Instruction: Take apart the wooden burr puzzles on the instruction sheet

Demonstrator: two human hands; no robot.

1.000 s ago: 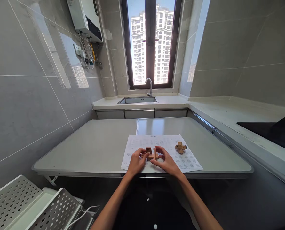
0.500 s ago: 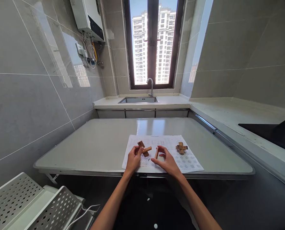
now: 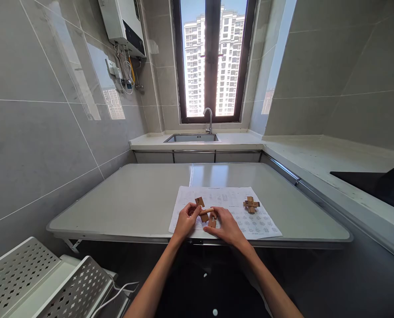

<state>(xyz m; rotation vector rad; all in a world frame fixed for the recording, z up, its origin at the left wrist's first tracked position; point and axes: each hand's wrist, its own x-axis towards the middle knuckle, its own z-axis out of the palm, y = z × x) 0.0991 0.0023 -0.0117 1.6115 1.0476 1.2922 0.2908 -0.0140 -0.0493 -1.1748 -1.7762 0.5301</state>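
Observation:
My left hand (image 3: 185, 221) grips a partly built wooden puzzle (image 3: 202, 208), made of crossed notched sticks, just above a printed paper sheet (image 3: 231, 198) on the table. In my right hand (image 3: 227, 226) is a single wooden stick (image 3: 212, 219), its upper end touching the crossed sticks. A finished wooden cross puzzle (image 3: 250, 204) stands on the sheet to the right, apart from both hands.
The grey table (image 3: 143, 198) reaches to a counter with a sink (image 3: 190, 138) and tap under a window. A black hob (image 3: 379, 182) lies on the counter at right. White perforated metal racks (image 3: 44, 282) stand low at left. A water heater (image 3: 122, 24) hangs upper left.
My hands pulled apart half a second ago, each with its piece. Now they have closed together, and the right hand's stick meets the left hand's crossed sticks.

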